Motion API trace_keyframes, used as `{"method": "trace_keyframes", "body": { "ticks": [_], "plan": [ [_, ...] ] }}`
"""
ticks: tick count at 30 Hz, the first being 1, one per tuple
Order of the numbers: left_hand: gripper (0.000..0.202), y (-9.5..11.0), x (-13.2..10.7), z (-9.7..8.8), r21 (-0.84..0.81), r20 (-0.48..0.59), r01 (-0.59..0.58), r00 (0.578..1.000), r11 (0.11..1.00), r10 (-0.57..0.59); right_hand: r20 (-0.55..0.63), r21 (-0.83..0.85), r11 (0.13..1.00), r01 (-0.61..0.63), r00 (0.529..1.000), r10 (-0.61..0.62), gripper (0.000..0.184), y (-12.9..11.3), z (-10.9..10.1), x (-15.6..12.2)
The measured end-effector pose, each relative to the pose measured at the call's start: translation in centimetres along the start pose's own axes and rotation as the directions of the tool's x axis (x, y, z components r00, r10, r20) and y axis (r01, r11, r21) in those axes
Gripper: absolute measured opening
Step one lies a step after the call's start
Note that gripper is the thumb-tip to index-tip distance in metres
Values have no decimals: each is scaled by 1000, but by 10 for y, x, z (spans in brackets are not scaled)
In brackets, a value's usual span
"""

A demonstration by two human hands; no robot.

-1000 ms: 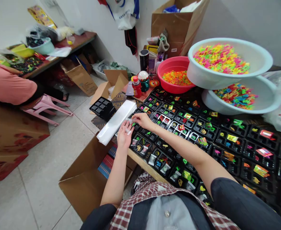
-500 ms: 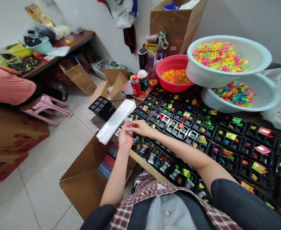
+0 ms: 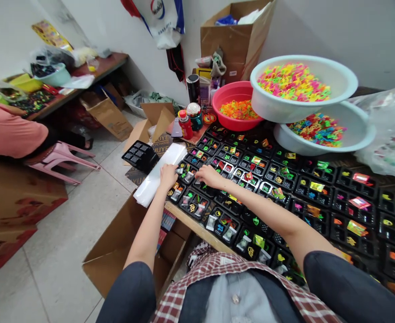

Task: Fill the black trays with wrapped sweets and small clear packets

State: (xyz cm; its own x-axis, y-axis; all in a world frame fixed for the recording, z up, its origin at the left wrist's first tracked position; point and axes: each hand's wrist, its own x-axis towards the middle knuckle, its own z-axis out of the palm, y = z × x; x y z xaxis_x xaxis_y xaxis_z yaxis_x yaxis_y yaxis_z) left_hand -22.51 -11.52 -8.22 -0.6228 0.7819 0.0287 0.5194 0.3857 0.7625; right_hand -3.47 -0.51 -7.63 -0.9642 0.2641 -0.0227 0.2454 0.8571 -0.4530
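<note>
My left hand point(image 3: 168, 175) is at the right edge of a stack of clear plastic bags point(image 3: 158, 172), beside the trays nearest the table corner. Its fingers are bent and closed; what they grip, if anything, is hidden. My right hand point(image 3: 211, 176) is over the black compartment trays, fingers curled down and pressed together. Whatever it may hold is too small to make out. Between the hands lies a black tray point(image 3: 186, 173) with small wrapped pieces. Nearer me, another tray point(image 3: 194, 202) carries yellow and green plastic pieces and silvery packets.
Rows of filled trays point(image 3: 313, 190) cover the table. Behind them stand a red basin point(image 3: 232, 87) and two stacked pale-blue basins point(image 3: 305, 110) of colourful pieces. An empty tray stack point(image 3: 140, 154) sits left; an open carton point(image 3: 116, 251) is below. A person point(image 3: 12, 128) sits far left.
The hands were together above the trays near the bags. They have moved apart and down, the left to the bag edge, the right over the trays. The view has shifted slightly.
</note>
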Motion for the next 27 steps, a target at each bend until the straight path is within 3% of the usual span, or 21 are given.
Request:
{"method": "trace_keyframes", "body": {
  "ticks": [3,6,9,13,16,18,19,20,22,25,27],
  "plan": [
    [23,1,2,3,116,9,-44,999,992,43,-9,-31,1000,1,1000,-2,20,-5,5,-2],
    [23,1,2,1,175,0,-41,999,984,42,-137,22,1000,13,990,-10,29,-4,3,-10],
    [18,1,3,-1,251,-39,6,999,968,4,-286,101,994,37,958,-7,26,2,-2,-30],
    [12,2,8,1,330,-60,135,991,934,-122,-455,154,986,63,890,14,19,11,-10,-87],
    [11,3,10,1,376,-50,162,987,912,-155,-564,175,982,-71,811,159,22,17,-12,-158],
    [8,2,10,-3,379,-42,149,989,913,-144,-641,202,949,-242,700,314,25,17,-11,-217],
    [5,1,11,-5,373,-44,131,991,918,-124,-681,218,916,-338,619,391,26,16,-8,-249],
    [2,1,13,-7,368,-47,107,994,924,-97,-721,237,869,-435,521,457,28,13,-5,-281],
    [5,6,21,-7,360,-103,81,994,929,-47,-791,284,731,-621,278,544,32,4,5,-347],
    [9,33,32,10,291,-158,-9,986,957,58,-843,376,460,-805,-91,530,37,-20,28,-430],
    [13,66,31,34,206,-105,-106,986,973,130,-850,418,326,-848,-237,471,38,-38,44,-469]
  ]
}}
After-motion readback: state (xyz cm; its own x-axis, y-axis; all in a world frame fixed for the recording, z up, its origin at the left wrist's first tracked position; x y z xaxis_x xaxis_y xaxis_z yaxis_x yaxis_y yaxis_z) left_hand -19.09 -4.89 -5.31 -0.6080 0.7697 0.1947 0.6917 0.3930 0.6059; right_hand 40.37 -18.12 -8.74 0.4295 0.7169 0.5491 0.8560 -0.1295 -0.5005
